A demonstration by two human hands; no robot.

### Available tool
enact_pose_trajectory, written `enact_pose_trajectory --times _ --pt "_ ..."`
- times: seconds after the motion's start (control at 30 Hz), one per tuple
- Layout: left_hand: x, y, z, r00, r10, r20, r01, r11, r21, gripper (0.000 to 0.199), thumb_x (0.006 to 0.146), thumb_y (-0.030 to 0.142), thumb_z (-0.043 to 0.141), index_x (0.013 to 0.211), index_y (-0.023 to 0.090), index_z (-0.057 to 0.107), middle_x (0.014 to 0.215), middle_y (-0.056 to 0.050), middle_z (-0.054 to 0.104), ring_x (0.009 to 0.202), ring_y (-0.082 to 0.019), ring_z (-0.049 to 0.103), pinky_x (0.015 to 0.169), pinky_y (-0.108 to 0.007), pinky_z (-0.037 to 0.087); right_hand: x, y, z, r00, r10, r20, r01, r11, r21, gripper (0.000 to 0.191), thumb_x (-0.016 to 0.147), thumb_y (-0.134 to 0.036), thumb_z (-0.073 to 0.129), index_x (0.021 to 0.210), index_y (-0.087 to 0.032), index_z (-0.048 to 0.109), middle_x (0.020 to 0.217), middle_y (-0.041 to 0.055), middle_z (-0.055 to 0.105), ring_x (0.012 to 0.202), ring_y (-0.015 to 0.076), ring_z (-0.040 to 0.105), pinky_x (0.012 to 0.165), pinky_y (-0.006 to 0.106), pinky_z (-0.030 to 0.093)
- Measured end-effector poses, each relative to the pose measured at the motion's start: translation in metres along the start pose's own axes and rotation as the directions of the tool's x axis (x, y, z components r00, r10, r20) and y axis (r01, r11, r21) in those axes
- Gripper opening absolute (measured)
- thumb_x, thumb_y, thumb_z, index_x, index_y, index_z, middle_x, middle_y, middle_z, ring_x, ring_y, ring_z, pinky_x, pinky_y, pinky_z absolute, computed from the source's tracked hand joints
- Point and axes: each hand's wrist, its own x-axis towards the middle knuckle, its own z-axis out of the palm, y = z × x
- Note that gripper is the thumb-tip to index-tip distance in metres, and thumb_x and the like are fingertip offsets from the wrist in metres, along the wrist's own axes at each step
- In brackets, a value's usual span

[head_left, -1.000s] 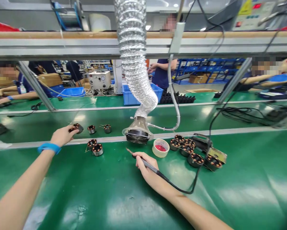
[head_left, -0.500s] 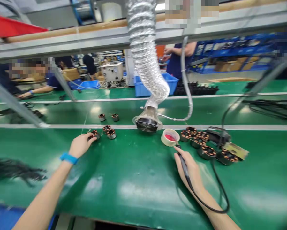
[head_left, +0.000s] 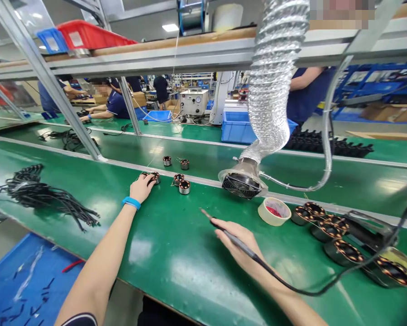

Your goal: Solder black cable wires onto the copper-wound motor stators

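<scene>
My left hand (head_left: 142,187), with a blue band at the wrist, has its fingers closed round a copper-wound motor stator (head_left: 155,178) near the bench's far edge. Just right of it stand two more stators (head_left: 184,187), touching or nearly so. My right hand (head_left: 239,237) grips a soldering iron (head_left: 235,240) like a pen, its tip pointing left over the green bench. A cream ring-shaped roll (head_left: 269,217) with something red inside lies beyond that hand. Farther right is a group of several stators (head_left: 328,228) beside a dark stand (head_left: 371,228).
A fume fan (head_left: 242,184) hangs from a silver duct (head_left: 271,81) above the bench's far edge. Black cables (head_left: 43,190) lie bundled at left. Two stators (head_left: 176,162) sit on the strip behind. A blue bin (head_left: 26,285) is below left. Co-workers sit and stand beyond.
The view has swung left. My right hand has drawn the soldering iron away from the cream roll, leftward over the bench. My left hand stays at the stator.
</scene>
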Motion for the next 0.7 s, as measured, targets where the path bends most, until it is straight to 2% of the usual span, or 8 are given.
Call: enact_pose_trajectory --times 0.1,0.17,0.23,0.33,0.43,0.7 --pt "0.001 -0.016 -0.001 0.996 0.002 -0.086 -0.013 0.992 -0.128 0.033 0.092 0.039 0.056 0.121 0.027 0.064 0.112 -0.006 0.064 0.081 -0.017 0.065 0.072 -0.026 0.049 0.034 -0.012 0.043 0.992 -0.026 0.122 0.006 0.987 0.159 0.024 0.100 -0.037 0.054 0.114 -0.027 0.072 0.090 0.0021 0.071 0.077 0.0169 0.064 0.072 0.027 0.048" --pt "0.003 -0.028 -0.004 0.979 -0.068 -0.190 0.029 0.980 -0.199 0.036 0.093 0.037 0.053 0.125 0.023 0.060 0.115 -0.007 0.062 0.065 -0.012 0.060 0.071 -0.026 0.050 0.051 -0.016 0.074 0.988 0.010 0.155 -0.048 0.968 0.246 0.025 0.100 -0.037 0.054 0.111 -0.027 0.073 0.088 0.0018 0.071 0.076 0.0163 0.063 0.072 0.026 0.048" --pt "0.005 -0.040 -0.005 0.940 -0.166 -0.297 0.090 0.964 -0.252 0.036 0.095 0.036 0.048 0.123 0.017 0.060 0.112 -0.009 0.062 0.056 -0.010 0.053 0.070 -0.028 0.050 0.062 -0.017 0.102 0.978 0.072 0.195 -0.134 0.937 0.324 0.026 0.099 -0.039 0.055 0.108 -0.025 0.075 0.083 0.0015 0.070 0.072 0.0156 0.063 0.070 0.026 0.049" --pt "0.009 -0.051 -0.002 0.878 -0.266 -0.398 0.147 0.941 -0.305 0.030 0.094 0.033 0.046 0.108 0.014 0.065 0.101 -0.008 0.064 0.057 -0.013 0.052 0.072 -0.031 0.048 0.071 -0.015 0.133 0.963 0.119 0.241 -0.205 0.905 0.373 0.028 0.097 -0.040 0.055 0.104 -0.023 0.076 0.080 0.0020 0.070 0.071 0.0158 0.064 0.070 0.026 0.050" --pt "0.012 -0.055 0.002 0.853 -0.292 -0.432 0.144 0.928 -0.343 0.025 0.093 0.032 0.049 0.098 0.016 0.067 0.095 -0.007 0.065 0.060 -0.014 0.053 0.072 -0.030 0.047 0.076 -0.014 0.146 0.955 0.133 0.264 -0.228 0.899 0.373 0.030 0.096 -0.041 0.054 0.105 -0.022 0.075 0.082 0.0027 0.069 0.070 0.0156 0.064 0.070 0.026 0.050" --pt "0.014 -0.056 0.005 0.822 -0.344 -0.454 0.153 0.901 -0.405 0.021 0.092 0.029 0.050 0.091 0.018 0.068 0.091 -0.005 0.064 0.060 -0.014 0.052 0.070 -0.030 0.046 0.084 -0.016 0.145 0.943 0.104 0.317 -0.219 0.910 0.353 0.031 0.097 -0.041 0.053 0.107 -0.022 0.074 0.085 0.0035 0.070 0.071 0.0160 0.064 0.073 0.027 0.051"
